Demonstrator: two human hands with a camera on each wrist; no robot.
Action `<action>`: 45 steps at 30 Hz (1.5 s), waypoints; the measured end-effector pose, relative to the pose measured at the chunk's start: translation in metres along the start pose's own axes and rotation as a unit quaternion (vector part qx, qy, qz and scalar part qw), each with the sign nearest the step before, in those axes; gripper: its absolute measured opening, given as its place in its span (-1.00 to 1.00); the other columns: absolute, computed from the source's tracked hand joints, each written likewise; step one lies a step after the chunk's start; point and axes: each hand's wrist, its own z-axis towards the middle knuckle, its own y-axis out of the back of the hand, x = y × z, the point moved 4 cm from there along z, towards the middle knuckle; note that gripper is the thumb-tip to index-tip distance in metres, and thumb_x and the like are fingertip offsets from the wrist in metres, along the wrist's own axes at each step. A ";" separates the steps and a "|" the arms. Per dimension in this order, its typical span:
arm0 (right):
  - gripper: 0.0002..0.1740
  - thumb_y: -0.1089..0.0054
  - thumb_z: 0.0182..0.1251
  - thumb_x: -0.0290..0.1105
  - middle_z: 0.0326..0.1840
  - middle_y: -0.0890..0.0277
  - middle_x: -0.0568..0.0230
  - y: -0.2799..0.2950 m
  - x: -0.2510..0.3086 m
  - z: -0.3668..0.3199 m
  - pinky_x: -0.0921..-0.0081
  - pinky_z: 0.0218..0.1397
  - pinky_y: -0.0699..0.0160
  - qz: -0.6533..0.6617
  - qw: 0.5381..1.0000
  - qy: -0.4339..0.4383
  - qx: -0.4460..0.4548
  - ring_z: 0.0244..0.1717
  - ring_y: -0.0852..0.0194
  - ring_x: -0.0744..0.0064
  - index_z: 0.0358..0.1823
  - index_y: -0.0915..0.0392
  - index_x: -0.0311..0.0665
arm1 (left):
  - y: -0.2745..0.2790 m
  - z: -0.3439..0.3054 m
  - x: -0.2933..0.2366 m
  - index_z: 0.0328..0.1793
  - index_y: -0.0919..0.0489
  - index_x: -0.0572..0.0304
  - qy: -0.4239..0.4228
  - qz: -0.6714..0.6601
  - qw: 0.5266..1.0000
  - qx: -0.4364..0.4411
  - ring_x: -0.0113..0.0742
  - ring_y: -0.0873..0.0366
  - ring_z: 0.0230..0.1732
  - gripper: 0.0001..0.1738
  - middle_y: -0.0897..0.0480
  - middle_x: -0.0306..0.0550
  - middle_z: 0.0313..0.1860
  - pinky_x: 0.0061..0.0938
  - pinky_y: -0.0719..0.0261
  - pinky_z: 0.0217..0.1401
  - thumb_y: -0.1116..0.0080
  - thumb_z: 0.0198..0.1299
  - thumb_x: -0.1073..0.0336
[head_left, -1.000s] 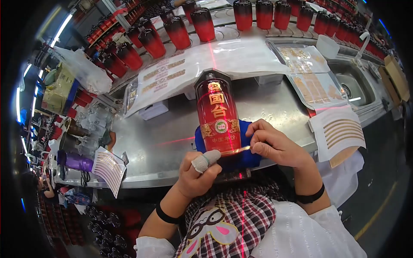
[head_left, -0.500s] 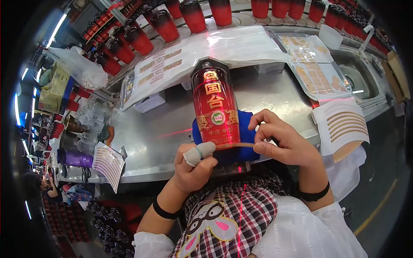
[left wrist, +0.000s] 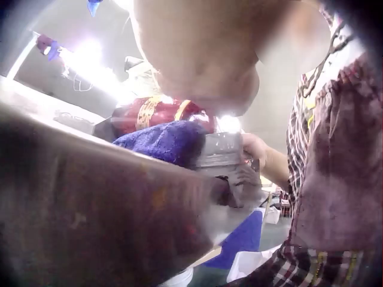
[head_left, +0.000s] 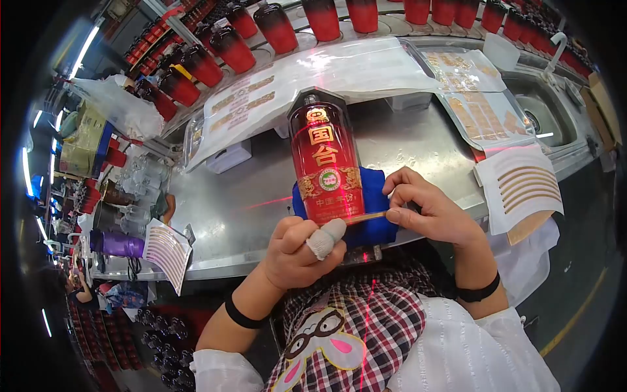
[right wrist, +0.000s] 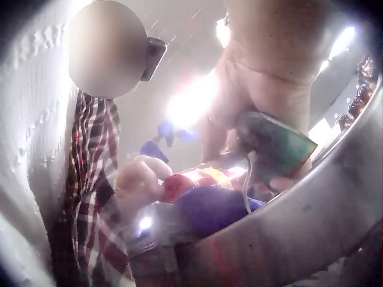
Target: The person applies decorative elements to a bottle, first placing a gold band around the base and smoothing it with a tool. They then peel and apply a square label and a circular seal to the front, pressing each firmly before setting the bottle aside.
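Observation:
A red bottle [head_left: 326, 157] with a black shoulder and gold lettering lies on a blue cloth [head_left: 373, 186], its base toward the person. Along the base edge runs a thin gold strip [head_left: 367, 217]. My right hand [head_left: 431, 212] pinches the strip's right end between thumb and finger. My left hand [head_left: 304, 251], one finger wrapped in a pale cover, is at the lower left of the base with fingers curled; its thumb side meets the strip's left part. In the left wrist view the bottle [left wrist: 161, 113] rests on the blue cloth [left wrist: 164, 143].
Sheets of curved gold strips hang over the table edge at right [head_left: 528, 186] and left [head_left: 166, 251]. Behind the bottle lie a white sheet [head_left: 326, 72] and a tray of gold labels [head_left: 480, 111]. A sink [head_left: 539, 111] is at the right, and red-black bottles [head_left: 274, 29] line the back.
My left hand has turned and shifted slightly right against the base. The strip's right end now tilts up a little, still in my right hand. The head view has shifted slightly.

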 end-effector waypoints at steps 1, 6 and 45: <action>-0.75 -0.28 0.32 -0.25 0.04 -0.33 0.11 0.000 -0.001 0.000 0.47 0.07 -0.37 0.004 1.000 0.000 -0.002 0.04 -0.31 0.28 -0.31 -0.56 -0.33 | -0.001 0.002 -0.001 -0.41 -0.65 -0.05 -0.015 0.013 1.000 0.001 -0.24 -0.41 -0.07 -0.74 -0.60 -0.29 0.02 -0.38 -0.43 -0.18 -0.39 -0.34 0.41; -0.75 -0.28 0.32 -0.26 0.03 -0.33 0.12 0.001 0.001 0.000 0.46 0.08 -0.36 -0.010 1.000 0.008 -0.001 0.05 -0.31 0.29 -0.31 -0.55 -0.33 | -0.012 0.009 0.001 -0.37 -0.67 -0.09 -0.033 0.025 0.999 0.020 -0.27 -0.40 -0.06 -0.71 -0.56 -0.33 0.09 -0.37 -0.45 -0.16 -0.40 -0.36 0.38; -0.73 -0.29 0.32 -0.26 0.00 -0.35 0.14 -0.004 -0.002 0.005 0.44 0.07 -0.36 -0.002 1.000 0.027 -0.006 0.03 -0.32 0.30 -0.27 -0.54 -0.36 | -0.018 0.005 0.001 -0.38 -0.60 -0.06 -0.039 -0.015 0.998 -0.045 -0.19 -0.41 -0.17 -0.68 -0.56 -0.24 -0.04 -0.34 -0.39 -0.33 -0.38 -0.38 0.42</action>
